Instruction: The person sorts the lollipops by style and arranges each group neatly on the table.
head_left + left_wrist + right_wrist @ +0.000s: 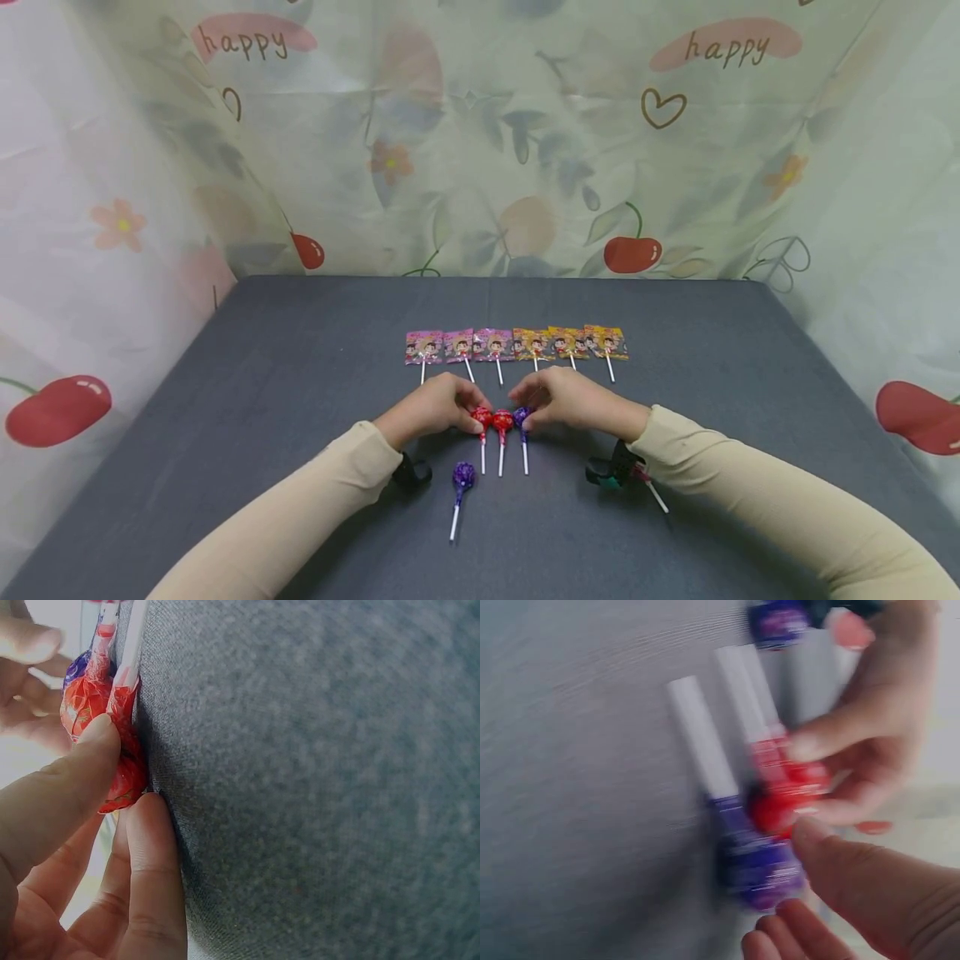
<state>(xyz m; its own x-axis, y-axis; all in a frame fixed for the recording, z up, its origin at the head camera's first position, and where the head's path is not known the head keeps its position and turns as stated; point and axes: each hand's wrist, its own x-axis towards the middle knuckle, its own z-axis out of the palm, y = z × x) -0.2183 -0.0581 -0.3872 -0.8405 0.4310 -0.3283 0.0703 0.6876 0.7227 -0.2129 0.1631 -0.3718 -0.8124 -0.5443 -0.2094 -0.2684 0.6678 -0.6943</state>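
Note:
Three wrapped lollipops stand side by side between the hands, heads away from me. My left hand (435, 404) pinches the leftmost red lollipop (126, 780) by its head, thumb on the near side. Beside it is a second red lollipop (502, 421). On the right of this row, my right hand (576, 402) holds a purple lollipop (761, 874) at its head between thumb and fingers; the right wrist view is blurred. Another purple lollipop (464, 476) lies nearer me, left of the row. Beneath the right wrist, a lollipop stick (657, 498) shows, its head mostly hidden.
Behind the hands, a row of flat-packaged lollipops runs across the dark grey table (337, 333): pink packets (493, 343) on the left, yellow packets (604, 342) on the right. Printed curtains (465, 192) enclose the back and sides.

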